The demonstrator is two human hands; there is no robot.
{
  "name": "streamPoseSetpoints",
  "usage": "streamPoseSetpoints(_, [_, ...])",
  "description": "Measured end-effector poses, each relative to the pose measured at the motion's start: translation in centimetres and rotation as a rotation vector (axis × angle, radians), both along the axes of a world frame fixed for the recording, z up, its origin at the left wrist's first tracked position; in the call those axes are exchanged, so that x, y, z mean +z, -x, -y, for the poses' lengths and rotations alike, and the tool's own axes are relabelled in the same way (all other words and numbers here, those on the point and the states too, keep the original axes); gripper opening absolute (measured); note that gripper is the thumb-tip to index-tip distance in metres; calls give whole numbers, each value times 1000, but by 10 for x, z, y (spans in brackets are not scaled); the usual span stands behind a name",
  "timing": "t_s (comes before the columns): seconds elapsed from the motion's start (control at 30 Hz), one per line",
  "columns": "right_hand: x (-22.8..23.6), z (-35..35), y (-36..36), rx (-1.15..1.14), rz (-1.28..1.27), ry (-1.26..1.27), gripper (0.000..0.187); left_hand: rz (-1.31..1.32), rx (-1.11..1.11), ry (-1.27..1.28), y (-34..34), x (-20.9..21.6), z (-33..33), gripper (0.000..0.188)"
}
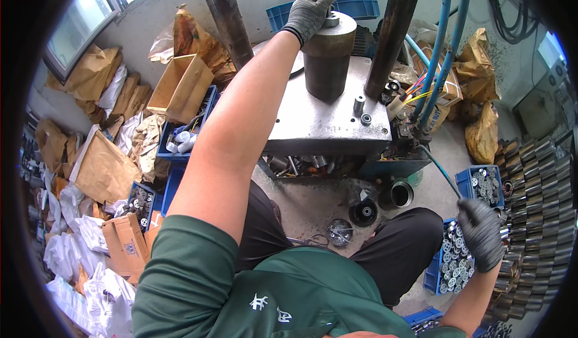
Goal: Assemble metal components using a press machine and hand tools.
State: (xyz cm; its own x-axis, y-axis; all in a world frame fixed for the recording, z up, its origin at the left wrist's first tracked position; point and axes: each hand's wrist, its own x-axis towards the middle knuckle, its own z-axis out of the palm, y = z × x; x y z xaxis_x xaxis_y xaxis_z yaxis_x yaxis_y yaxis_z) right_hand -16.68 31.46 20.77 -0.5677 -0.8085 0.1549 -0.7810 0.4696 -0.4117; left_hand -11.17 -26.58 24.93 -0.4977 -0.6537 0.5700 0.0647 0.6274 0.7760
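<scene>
Overhead, two gloved hands (308, 13); one steel cylinder (328, 58)

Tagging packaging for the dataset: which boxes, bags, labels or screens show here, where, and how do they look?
Open cardboard box: upper left, tilted, tan, looks empty.
Flattened cardboard box: lower left, brown, small dark printed mark.
Brown paper bags: left floor, crumpled, tan.
White plastic bags: lower left, heaped.
Blue plastic crate: by the gloved right hand, full of metal rings.
Brown bags: right of the press, crumpled.
No screens visible.

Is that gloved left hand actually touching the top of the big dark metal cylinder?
Touching. The head view shows the left hand resting on the dark metal cylinder, fingers on its top, no gap.
</scene>
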Motion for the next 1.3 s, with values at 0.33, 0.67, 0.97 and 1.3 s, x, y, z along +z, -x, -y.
streamPoseSetpoints(0.33, [97,135,114,-126,-609,312,31,-55,-157,-172,9,-5,-1,47])
streamPoseSetpoints(0.67, [108,168,162,-365,-521,212,75,-100,-229,-174,2,2,-4,31])
streamPoseSetpoints(0.97, [115,156,135,-398,-463,10,50,-396,-193,440,-55,-38,-140,28])
streamPoseSetpoints(1.3, [108,135,130,-307,-316,3,46,5,-266,-1122,-104,-187,-225,41])
